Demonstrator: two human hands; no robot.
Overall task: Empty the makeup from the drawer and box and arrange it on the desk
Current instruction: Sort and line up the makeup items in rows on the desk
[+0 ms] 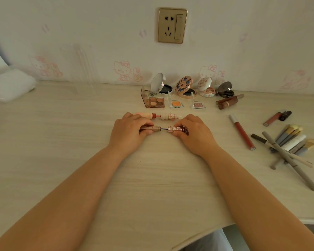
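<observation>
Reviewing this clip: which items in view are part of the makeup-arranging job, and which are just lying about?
Part of the job:
- ornate tube and its cap end, held apart by right hand and left hand
- pink opened tube
- open compacts
- eyeshadow palette
- red lip gloss
- brushes and pencils

Just lying about:
- wall socket
- white cloth
- clear acrylic stand

White bundle [9,84] cut off at left edge (blurred); fingertips hidden under tube [150,129].
</observation>
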